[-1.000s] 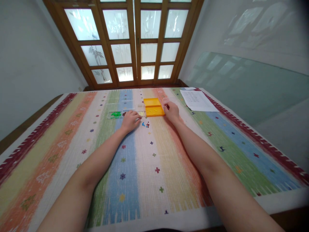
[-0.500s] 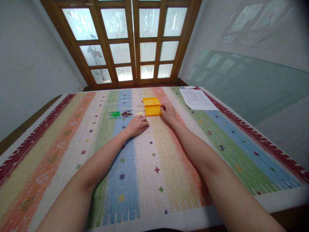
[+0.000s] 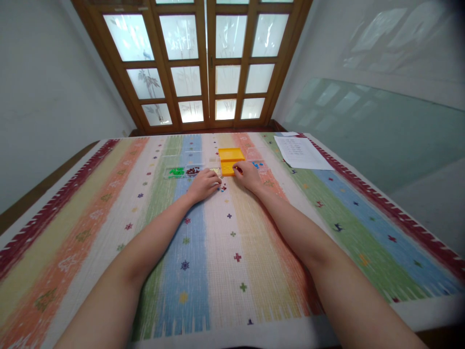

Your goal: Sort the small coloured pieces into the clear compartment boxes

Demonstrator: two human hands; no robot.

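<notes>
My right hand point(image 3: 248, 175) is over the right side of an open yellow plastic box point(image 3: 231, 154). Its thumb and fingers are pinched together, and whatever they hold is too small to make out. Yellow pieces lie in the box's near half. My left hand point(image 3: 205, 185) rests on the cloth in front of a clear box of pale yellow pieces point(image 3: 215, 171), its fingers curled and closed; I cannot see what is in them. Beside its fingertips lie several tiny red and blue pieces point(image 3: 223, 187).
Left of the yellow box stand clear lidded boxes with green pieces point(image 3: 177, 172) and dark brown pieces point(image 3: 192, 170). Blue pieces point(image 3: 257, 165) sit in another clear box, right of my right hand. A printed paper sheet point(image 3: 303, 152) lies on the striped tablecloth point(image 3: 236, 291).
My right hand has moved left and nearer along the yellow box, uncovering the blue pieces. My left hand has shifted slightly, showing the tiny loose pieces. The view has tilted a little.
</notes>
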